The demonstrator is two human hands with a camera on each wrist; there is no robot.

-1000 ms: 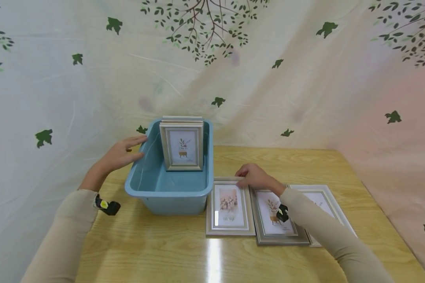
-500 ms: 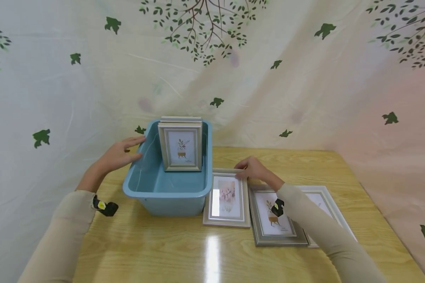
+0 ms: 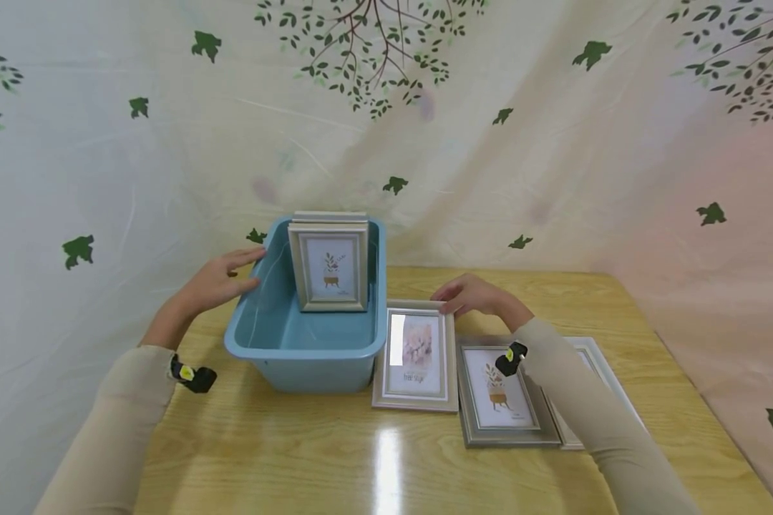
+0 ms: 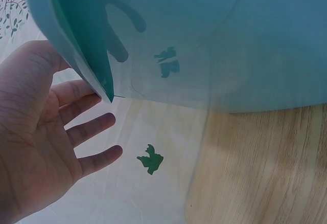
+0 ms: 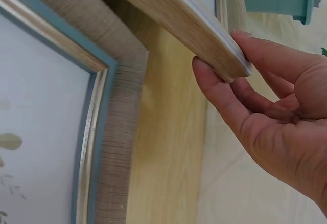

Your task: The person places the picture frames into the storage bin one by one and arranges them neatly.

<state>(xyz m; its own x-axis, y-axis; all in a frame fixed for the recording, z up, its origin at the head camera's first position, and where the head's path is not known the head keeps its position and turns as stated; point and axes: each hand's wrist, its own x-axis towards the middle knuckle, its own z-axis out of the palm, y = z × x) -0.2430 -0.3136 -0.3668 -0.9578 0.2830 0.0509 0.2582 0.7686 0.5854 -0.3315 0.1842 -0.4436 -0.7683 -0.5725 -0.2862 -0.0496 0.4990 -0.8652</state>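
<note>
Just to the right of the blue tub (image 3: 315,373), on the wooden table (image 3: 264,458), one flower frame (image 3: 416,350), pale around the edge and holding a picture of soft pink flowers with the words "free style" below. Pinched at the far right corner between the thumb and fingers of the right hand (image 3: 473,295), and maybe lifted a little at that end, though hard to tell from above. On the front, a bright white patch of light.

Inside the blue tub, toward the back, a plant frame (image 3: 331,268), standing up with the picture facing the person. Right behind it, another frame (image 3: 331,216), mostly hidden, with just the top edge in sight. Nearer the front, smooth blue tub floor.

At the left rim of the blue tub, the left hand (image 3: 215,284), touching with fingers spread apart. Well away from the right hand, with the blue tub in between.

Next to the flower frame, on the right, a grey frame (image 3: 499,390), lying flat and showing a plant in a brown pot. Past that, a white frame (image 3: 602,363), partly covered by the right sleeve (image 3: 608,415). Behind it all, a pale cloth (image 3: 296,164) with green leaves.
</note>
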